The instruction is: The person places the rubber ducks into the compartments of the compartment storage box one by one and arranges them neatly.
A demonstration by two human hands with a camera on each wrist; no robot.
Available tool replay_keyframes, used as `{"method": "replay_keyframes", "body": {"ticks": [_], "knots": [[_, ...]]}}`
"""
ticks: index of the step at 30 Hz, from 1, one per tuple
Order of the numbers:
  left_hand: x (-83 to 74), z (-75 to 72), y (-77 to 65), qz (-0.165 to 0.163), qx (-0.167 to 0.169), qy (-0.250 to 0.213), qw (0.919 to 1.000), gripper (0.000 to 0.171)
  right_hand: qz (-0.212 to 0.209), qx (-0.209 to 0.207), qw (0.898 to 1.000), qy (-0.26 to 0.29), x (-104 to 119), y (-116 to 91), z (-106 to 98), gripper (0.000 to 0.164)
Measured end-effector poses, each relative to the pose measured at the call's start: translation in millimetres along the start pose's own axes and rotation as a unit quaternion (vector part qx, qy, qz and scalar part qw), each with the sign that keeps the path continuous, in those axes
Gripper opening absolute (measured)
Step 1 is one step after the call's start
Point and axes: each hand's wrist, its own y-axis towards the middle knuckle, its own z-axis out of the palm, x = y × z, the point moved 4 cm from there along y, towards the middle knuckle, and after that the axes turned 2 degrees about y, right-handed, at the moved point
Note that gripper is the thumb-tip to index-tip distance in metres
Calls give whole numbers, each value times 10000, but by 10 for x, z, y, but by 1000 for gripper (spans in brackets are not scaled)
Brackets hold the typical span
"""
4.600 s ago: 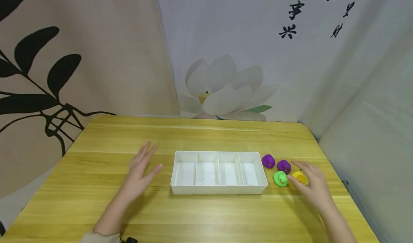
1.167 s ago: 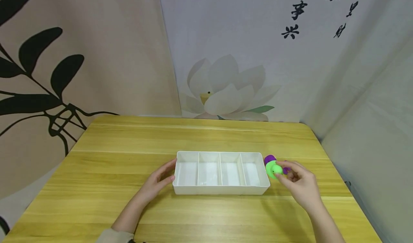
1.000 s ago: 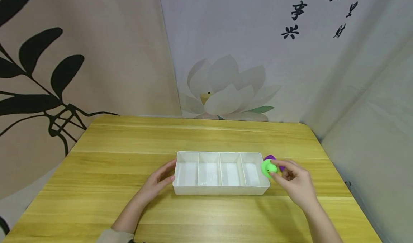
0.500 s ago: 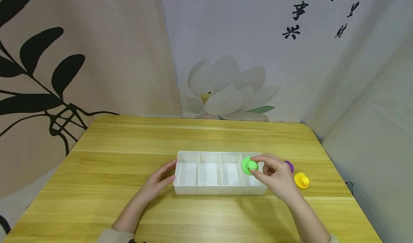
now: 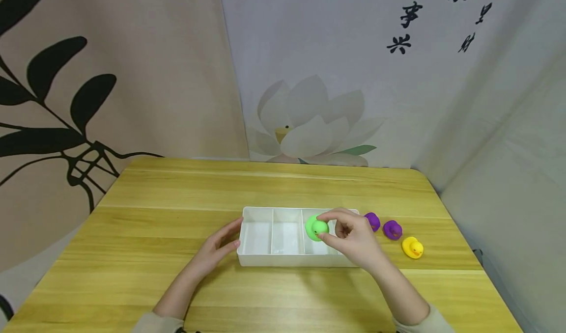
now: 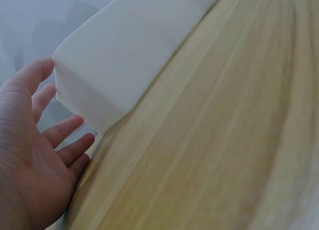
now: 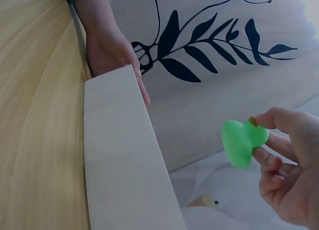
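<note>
My right hand [image 5: 351, 232] pinches a green rubber duck [image 5: 315, 227] by its head between thumb and fingers. In the head view the duck overlaps the third compartment from the left of a white four-compartment tray [image 5: 294, 260]; the right wrist view shows the duck [image 7: 238, 142] raised above the tray's rim. At the tray's left end is my left hand [image 5: 211, 252], its fingers relaxed and spread. The left wrist view has the thumb [image 6: 37, 74] right at the tray's corner. The rightmost compartment is largely hidden behind my right hand.
Two purple rubber ducks [image 5: 392, 230] sit to the right of the tray, one of them partly behind my right hand. Nearer the front right stands a yellow rubber duck [image 5: 413, 248]. A printed curtain [image 5: 309, 53] hangs behind the wooden table [image 5: 265, 298].
The green duck was picked up from the table and carried left over the tray in my right hand. Earlier, my left hand moved in to the tray's left end and stayed there.
</note>
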Motion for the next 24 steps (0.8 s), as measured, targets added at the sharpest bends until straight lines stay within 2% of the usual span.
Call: {"method": "replay_keyframes", "body": {"ticks": [5,8,12,14,20,24], "knots": [[-4,-3,-5,-35,-4,13,10000,54,266,249,9992,189,-178,68,135,29],[-2,-5,-2,-4,-5,-5,10000,54,332,381,9984,245,-120,114,200,27],[0,-7,2,35,-5,-13,10000,54,102,528,9978,391,58,167,255,24],[1,-8,3,29,6,-15,10000,54,30,601,9973,426,76,190,285,24],[-2,-5,1,42,46,-32,10000,54,160,786,9958,453,-159,265,404,27],[-5,-8,-1,14,18,-46,10000,54,97,909,9945,514,-224,316,477,26]]}}
